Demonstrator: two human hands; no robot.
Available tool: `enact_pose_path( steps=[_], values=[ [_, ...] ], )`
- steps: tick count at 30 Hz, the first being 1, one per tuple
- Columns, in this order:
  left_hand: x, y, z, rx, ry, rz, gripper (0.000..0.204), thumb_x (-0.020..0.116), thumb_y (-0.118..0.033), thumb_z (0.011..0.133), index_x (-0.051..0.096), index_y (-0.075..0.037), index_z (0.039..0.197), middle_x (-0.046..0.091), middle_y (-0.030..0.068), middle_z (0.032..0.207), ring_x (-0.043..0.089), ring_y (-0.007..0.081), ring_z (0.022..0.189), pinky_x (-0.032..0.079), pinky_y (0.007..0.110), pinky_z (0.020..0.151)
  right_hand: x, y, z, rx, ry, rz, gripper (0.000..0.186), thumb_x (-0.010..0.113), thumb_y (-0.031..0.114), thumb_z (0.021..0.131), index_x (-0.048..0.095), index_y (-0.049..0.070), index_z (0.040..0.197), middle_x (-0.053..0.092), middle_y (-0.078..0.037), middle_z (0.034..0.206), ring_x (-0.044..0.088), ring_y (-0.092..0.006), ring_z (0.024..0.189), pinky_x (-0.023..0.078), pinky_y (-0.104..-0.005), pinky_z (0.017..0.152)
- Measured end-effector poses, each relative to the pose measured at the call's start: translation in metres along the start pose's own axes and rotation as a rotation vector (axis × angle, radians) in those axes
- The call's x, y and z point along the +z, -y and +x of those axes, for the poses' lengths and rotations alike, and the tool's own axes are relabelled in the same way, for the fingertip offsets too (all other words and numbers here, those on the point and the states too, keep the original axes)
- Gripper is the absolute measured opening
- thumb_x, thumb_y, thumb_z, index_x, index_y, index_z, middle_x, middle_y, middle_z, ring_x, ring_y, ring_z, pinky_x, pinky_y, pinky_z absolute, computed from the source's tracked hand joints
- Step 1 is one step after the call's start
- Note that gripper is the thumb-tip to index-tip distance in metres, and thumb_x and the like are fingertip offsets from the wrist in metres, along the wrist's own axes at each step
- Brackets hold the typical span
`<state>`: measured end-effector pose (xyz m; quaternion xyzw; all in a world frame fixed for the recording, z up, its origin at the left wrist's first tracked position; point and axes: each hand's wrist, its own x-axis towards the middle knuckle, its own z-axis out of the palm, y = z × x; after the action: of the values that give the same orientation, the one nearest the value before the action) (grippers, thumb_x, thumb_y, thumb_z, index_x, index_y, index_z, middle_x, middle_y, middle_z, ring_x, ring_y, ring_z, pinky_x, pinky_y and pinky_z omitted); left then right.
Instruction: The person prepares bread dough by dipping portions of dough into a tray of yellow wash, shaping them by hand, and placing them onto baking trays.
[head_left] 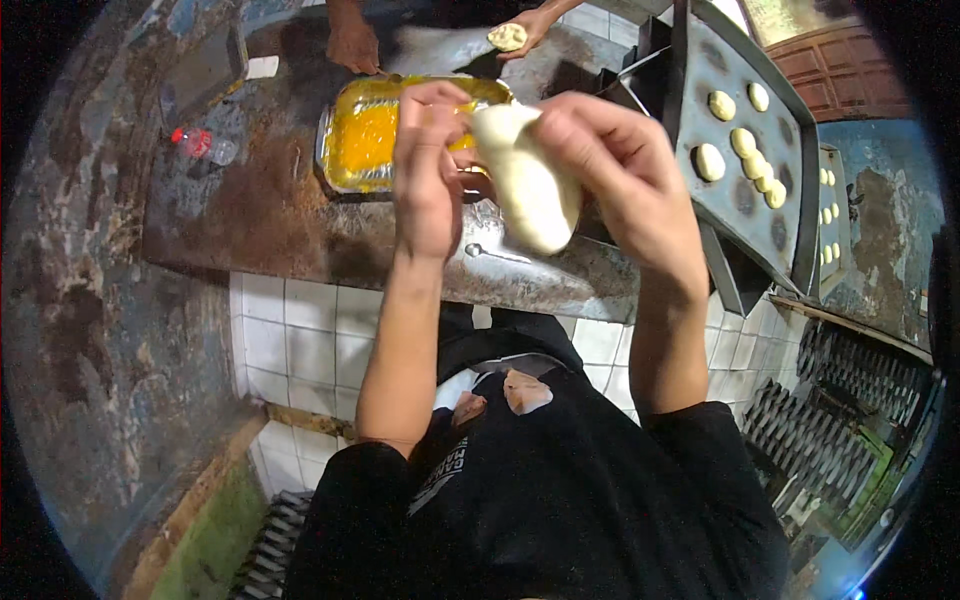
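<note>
Both my hands hold one long, pale lump of dough up in front of me, above the worn metal worktop. My left hand pinches its upper left side with the fingers closed on it. My right hand grips its top right end. Just behind the dough lies a foil tray of yellow filling.
Across the worktop another person's hands work, one by the tray, the other holding a small filled dough piece. A dark baking tray with several dough rounds leans at the right. A plastic bottle lies left. White tiles face the counter below.
</note>
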<state>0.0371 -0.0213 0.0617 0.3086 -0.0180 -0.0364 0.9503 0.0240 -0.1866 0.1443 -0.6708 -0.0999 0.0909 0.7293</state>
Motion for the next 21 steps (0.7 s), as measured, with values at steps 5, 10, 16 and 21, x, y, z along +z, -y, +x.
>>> enact_pose_path(
  steps=[5, 10, 16, 21],
  values=[
    [-0.125, 0.049, -0.043, -0.046, 0.221, 0.613, 0.068, 0.086, -0.012, 0.081, 0.055, -0.003, 0.140, 0.062, 0.0125, 0.133, 0.060, 0.0219, 0.124, 0.050, 0.037, 0.106, 0.017, -0.051, 0.015, -0.097, 0.096, -0.653, 0.033, 0.064, 0.027, 0.104, 0.075, -0.003, 0.110, 0.068, -0.026, 0.089, 0.067, -0.0398, 0.081, 0.053, -0.0434, 0.081],
    [-0.154, 0.057, -0.063, 0.043, 0.237, 1.050, 0.088, 0.091, 0.000, 0.070, 0.049, -0.002, 0.147, 0.062, 0.0146, 0.137, 0.062, 0.0242, 0.126, 0.049, 0.039, 0.110, -0.023, -0.264, -0.017, 0.238, 0.027, -0.757, 0.057, 0.060, 0.049, 0.103, 0.074, -0.006, 0.104, 0.073, -0.026, 0.093, 0.073, -0.0429, 0.091, 0.059, -0.0483, 0.083],
    [-0.189, 0.059, -0.092, -0.498, -0.303, 0.394, 0.041, 0.068, -0.006, 0.099, 0.054, -0.002, 0.137, 0.067, 0.0121, 0.123, 0.068, 0.0280, 0.107, 0.057, 0.043, 0.093, -0.032, -0.417, -0.104, 0.232, 0.324, -1.368, 0.033, 0.055, 0.006, 0.097, 0.055, 0.007, 0.129, 0.065, -0.021, 0.131, 0.073, -0.0407, 0.102, 0.061, -0.0517, 0.084],
    [-0.212, 0.029, -0.097, -0.395, -0.509, 0.095, 0.032, 0.059, -0.008, 0.103, 0.058, -0.001, 0.134, 0.068, 0.0167, 0.117, 0.068, 0.0285, 0.102, 0.056, 0.042, 0.089, -0.029, -0.378, -0.037, 0.126, 0.328, -0.982, 0.030, 0.060, 0.006, 0.094, 0.058, 0.008, 0.123, 0.066, -0.022, 0.115, 0.069, -0.0455, 0.099, 0.058, -0.0510, 0.084]
  ],
)
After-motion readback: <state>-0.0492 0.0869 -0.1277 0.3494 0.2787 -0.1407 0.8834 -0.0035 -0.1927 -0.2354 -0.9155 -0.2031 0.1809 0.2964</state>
